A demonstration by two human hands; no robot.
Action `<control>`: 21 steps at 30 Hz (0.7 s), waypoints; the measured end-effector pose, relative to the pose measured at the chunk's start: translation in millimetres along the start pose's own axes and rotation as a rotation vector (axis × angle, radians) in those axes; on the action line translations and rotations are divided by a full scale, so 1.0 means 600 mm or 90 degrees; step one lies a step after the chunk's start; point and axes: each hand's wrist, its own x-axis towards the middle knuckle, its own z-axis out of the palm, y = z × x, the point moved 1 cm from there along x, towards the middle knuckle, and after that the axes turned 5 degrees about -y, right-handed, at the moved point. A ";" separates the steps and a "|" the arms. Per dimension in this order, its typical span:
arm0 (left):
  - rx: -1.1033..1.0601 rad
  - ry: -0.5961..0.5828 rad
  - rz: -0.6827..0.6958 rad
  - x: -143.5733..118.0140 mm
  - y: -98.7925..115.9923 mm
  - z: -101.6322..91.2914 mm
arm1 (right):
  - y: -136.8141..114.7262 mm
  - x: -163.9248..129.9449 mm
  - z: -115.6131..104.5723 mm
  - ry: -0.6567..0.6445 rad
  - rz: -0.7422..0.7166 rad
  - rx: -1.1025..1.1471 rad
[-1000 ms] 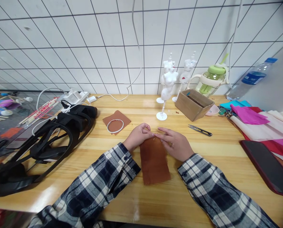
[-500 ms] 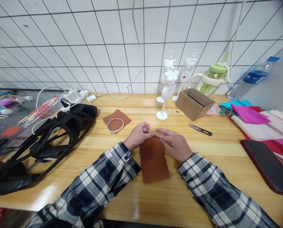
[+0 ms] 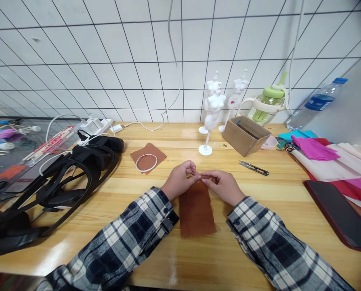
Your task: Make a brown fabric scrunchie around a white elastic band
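wooden table (image 3: 283, 194) | brown cloth (image 3: 196, 208) | snips (image 3: 253, 167) | cardboard box (image 3: 246, 136)

Bright, even overhead light, soft glare on the wooden table (image 3: 277, 190), wide-angle bending at edges.

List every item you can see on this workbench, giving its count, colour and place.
fabric strip: 1, brown, table centre, under both hands
fabric square: 1, brown, behind left hand
ring: 1, white, on the square
mannequins: 2, white, by wall
cardboard box: 1, tan, right of mannequins
thread snips: 1, black, front of box
headset: 1, black, left
water bottle: 1, clear, far right
left hand: pinching strip's top edge
right hand: pinching same edge
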 end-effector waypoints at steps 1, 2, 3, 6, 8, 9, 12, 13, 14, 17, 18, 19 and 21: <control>0.023 0.005 0.005 -0.001 0.000 0.001 | 0.002 0.001 0.001 0.002 0.009 -0.004; 0.039 0.006 0.007 -0.001 -0.001 0.002 | 0.005 0.002 0.002 0.007 0.018 -0.004; 0.045 0.001 0.006 -0.001 -0.002 0.003 | 0.008 0.003 0.003 0.012 0.028 0.000; 0.032 -0.022 -0.003 0.000 -0.011 0.003 | 0.017 0.005 0.002 0.020 0.065 0.000; 0.017 -0.024 -0.006 0.001 -0.016 0.001 | 0.021 0.005 0.000 0.010 0.079 -0.020; 0.014 -0.022 -0.002 0.002 -0.017 -0.001 | 0.022 0.006 -0.001 0.004 0.079 -0.033; 0.052 -0.019 0.022 0.002 -0.014 -0.012 | 0.021 0.006 -0.004 -0.004 0.054 -0.070; 0.078 -0.020 0.031 0.001 -0.011 -0.017 | 0.020 0.006 -0.006 -0.004 0.040 -0.080; 0.101 -0.019 0.039 -0.001 -0.007 -0.023 | 0.019 0.006 -0.007 -0.005 0.026 -0.087; 0.121 -0.007 0.062 -0.006 0.004 -0.040 | 0.017 0.006 -0.007 -0.008 0.007 -0.096; 0.122 0.001 0.064 -0.008 0.006 -0.045 | 0.017 0.005 -0.007 -0.005 0.010 -0.098; 0.128 0.008 0.061 -0.009 0.006 -0.049 | 0.017 0.005 -0.006 -0.001 0.016 -0.100; 0.156 0.015 0.044 -0.011 0.000 -0.053 | 0.017 0.005 -0.003 0.006 0.028 -0.109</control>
